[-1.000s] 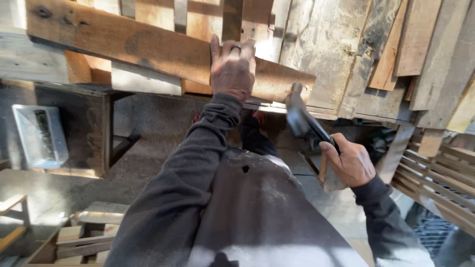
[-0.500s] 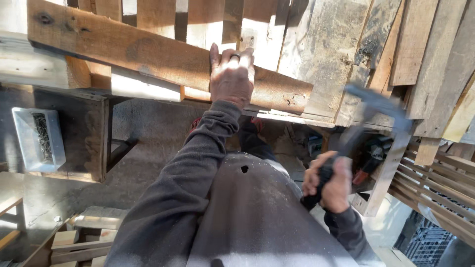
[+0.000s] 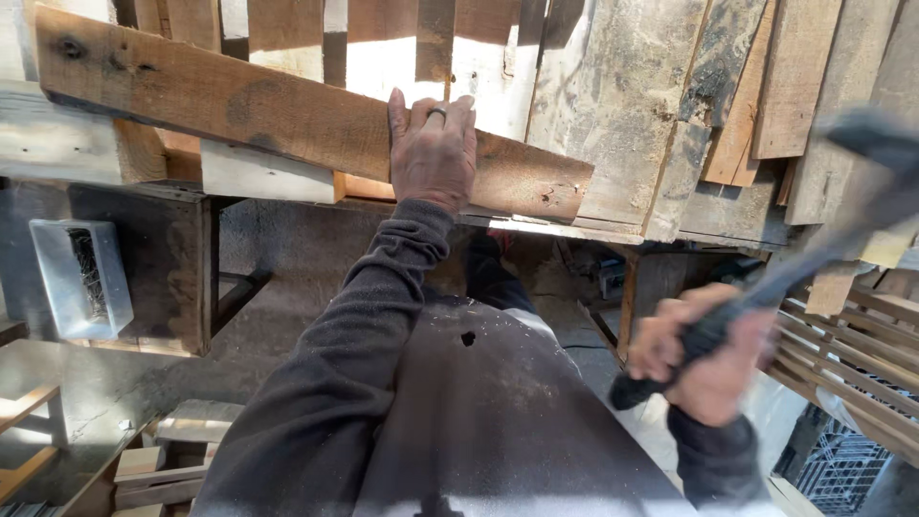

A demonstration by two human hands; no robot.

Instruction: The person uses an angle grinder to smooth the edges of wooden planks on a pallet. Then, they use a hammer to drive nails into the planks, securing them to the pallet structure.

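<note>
Left hand (image 3: 433,153) presses flat on the long plank (image 3: 287,120) slanting from upper left toward centre, while the right hand (image 3: 708,369), lower right, grips a blurred hammer (image 3: 814,254) raised right of the plank's free end.

To your left, a clear rectangular container (image 3: 81,278) of nails rests on a dark bench (image 3: 172,268). Loose wood offcuts (image 3: 158,460) lie at lower left. Slatted pallets (image 3: 852,354) stand at right; weathered boards (image 3: 632,96) lean ahead.
</note>
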